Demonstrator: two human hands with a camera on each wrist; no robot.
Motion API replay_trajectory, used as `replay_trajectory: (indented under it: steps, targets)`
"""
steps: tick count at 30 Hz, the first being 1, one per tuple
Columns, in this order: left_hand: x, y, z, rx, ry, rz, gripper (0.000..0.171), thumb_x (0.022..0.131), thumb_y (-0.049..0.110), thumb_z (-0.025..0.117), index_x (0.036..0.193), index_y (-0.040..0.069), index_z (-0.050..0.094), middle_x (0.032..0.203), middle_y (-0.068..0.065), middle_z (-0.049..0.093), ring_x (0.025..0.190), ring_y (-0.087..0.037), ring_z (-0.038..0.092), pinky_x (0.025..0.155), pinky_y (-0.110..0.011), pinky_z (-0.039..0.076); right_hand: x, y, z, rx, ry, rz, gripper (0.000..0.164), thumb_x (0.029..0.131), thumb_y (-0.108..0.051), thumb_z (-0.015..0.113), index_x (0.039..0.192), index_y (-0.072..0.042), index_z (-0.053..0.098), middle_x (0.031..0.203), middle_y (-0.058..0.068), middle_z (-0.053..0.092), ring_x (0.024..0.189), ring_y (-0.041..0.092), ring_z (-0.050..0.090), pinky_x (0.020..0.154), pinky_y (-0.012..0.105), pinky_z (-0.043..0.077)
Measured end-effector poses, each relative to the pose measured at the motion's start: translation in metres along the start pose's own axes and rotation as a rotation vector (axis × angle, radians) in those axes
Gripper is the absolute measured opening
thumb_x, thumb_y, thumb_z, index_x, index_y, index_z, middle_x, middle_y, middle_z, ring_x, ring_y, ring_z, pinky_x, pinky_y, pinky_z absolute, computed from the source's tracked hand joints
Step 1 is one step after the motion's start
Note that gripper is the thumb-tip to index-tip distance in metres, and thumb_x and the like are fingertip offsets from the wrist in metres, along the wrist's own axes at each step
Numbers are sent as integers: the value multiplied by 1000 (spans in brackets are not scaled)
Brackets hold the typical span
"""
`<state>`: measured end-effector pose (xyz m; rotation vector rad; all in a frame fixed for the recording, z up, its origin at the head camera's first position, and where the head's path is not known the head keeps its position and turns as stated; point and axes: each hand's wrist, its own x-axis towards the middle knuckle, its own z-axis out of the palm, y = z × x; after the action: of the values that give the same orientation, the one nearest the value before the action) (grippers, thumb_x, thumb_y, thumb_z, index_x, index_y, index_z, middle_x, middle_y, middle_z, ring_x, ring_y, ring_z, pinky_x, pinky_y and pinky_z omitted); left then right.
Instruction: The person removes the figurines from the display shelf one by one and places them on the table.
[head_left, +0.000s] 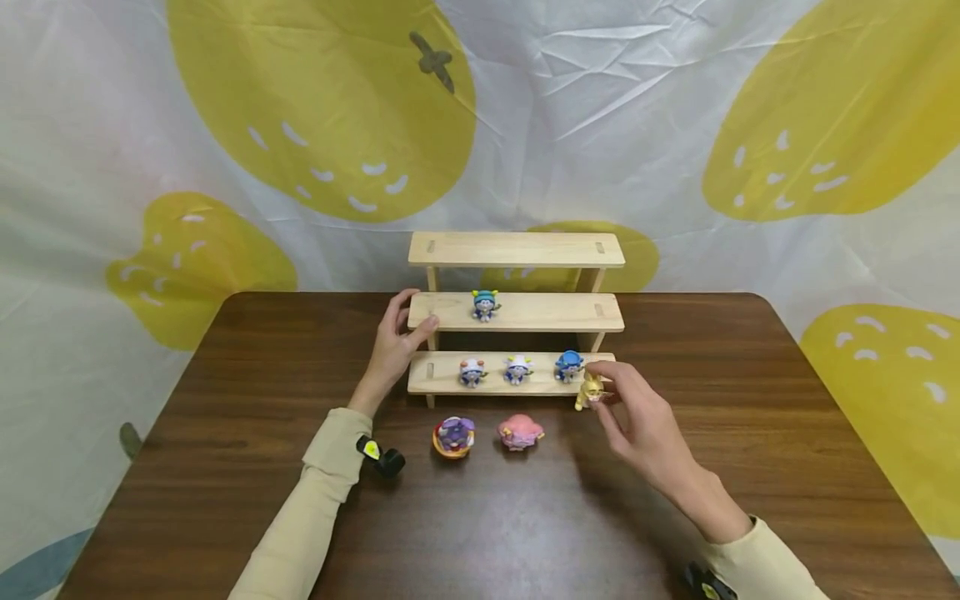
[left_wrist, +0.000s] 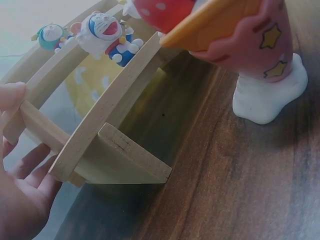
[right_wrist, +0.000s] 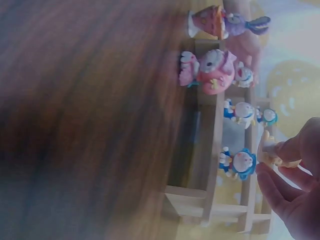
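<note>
My right hand (head_left: 648, 425) pinches a small yellow figurine (head_left: 589, 392) between thumb and fingers, just in front of the right end of the lowest step of a wooden three-step display shelf (head_left: 540, 312). My left hand (head_left: 392, 348) grips the middle step at its left end, thumb on top. A blue-hatted figurine (head_left: 569, 367) and two white-hatted figurines, one with orange ears (head_left: 472, 372) and one with yellow horns (head_left: 517, 370), stand on the lowest step. On the middle step is a teal-hatted figurine (head_left: 485, 306). The right wrist view also shows the yellow figurine (right_wrist: 271, 150), partly covered by fingers.
A purple-topped figurine in an ice-cream-cone-like cup (head_left: 454, 437) and a pink figurine (head_left: 521, 432) stand on the brown wooden table (head_left: 480, 525) before the shelf. Behind the table hangs a white cloth (head_left: 570, 108) with yellow fruit prints.
</note>
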<state>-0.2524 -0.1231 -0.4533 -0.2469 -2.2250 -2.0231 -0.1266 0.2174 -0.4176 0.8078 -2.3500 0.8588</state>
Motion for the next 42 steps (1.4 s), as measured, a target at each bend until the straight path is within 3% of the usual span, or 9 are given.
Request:
replay_trajectory:
  steps: [6, 13, 26, 42]
  targets:
    - [1, 1, 0, 10, 4, -5, 57, 98, 11, 67, 148, 8, 42, 130, -27, 60, 89, -4, 61, 79, -18, 49, -7, 2, 6, 6, 10, -52, 57, 74, 21, 73, 128, 6, 59, 112, 14, 65, 83, 19, 67, 74, 19, 56]
    - [0, 1, 0, 12, 11, 1, 56, 97, 9, 68, 147, 8, 43, 129, -27, 61, 87, -3, 62, 77, -18, 49, -15, 5, 14, -6, 9, -51, 55, 73, 19, 75, 125, 5, 62, 118, 15, 65, 83, 17, 67, 74, 19, 56]
    - [1, -1, 0, 19, -1, 2, 56, 97, 9, 67, 148, 8, 42, 129, -28, 60, 86, -2, 62, 83, -34, 52, -30, 13, 30, -23, -65, 8, 54, 68, 19, 79, 117, 3, 63, 108, 12, 67, 88, 19, 67, 75, 36, 59]
    - [1, -1, -1, 23, 1, 4, 58, 98, 9, 67, 149, 3, 40, 128, -28, 61, 83, 1, 62, 77, -32, 51, -31, 14, 32, -16, -119, 41, 51, 63, 22, 81, 107, 2, 64, 100, 9, 65, 84, 19, 66, 70, 34, 60]
